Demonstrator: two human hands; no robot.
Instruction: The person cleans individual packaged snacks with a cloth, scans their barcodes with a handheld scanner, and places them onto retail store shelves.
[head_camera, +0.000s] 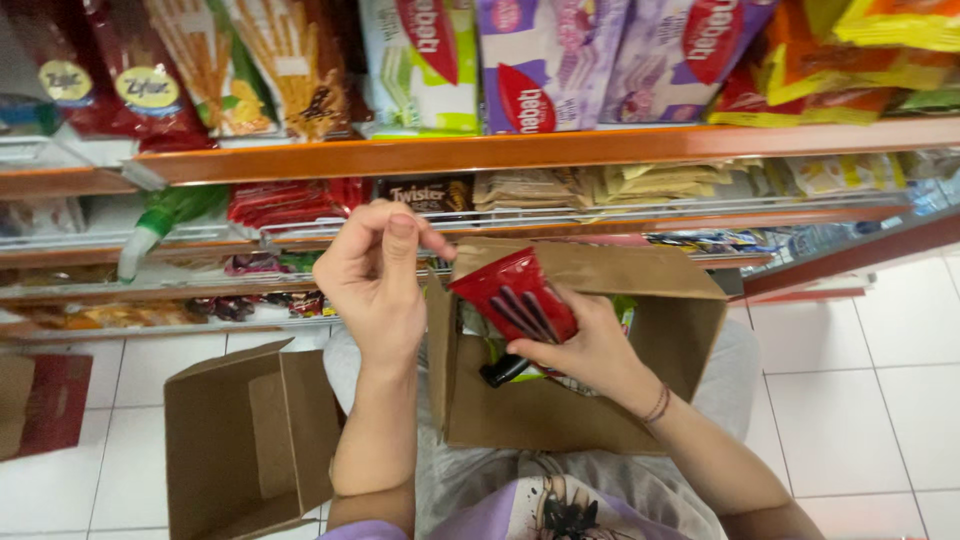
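Orange-edged shelving (520, 150) loaded with snack packets fills the background above a white tiled floor (850, 400). An open cardboard box (560, 410) rests on the person's lap; a second, open box (240, 440) stands on the floor to the left. The right hand (585, 350) has its grip clamped on a red packet with dark stick pictures (515, 295), held above the lap box. The left hand (375, 275) is raised beside it, fingers curled loosely together, holding nothing visible.

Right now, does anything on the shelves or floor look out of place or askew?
Mostly tidy. One green-and-white packet lies slanted across the left shelf rack instead of in a row. The right hand holds a red snack pack over the open cardboard box.
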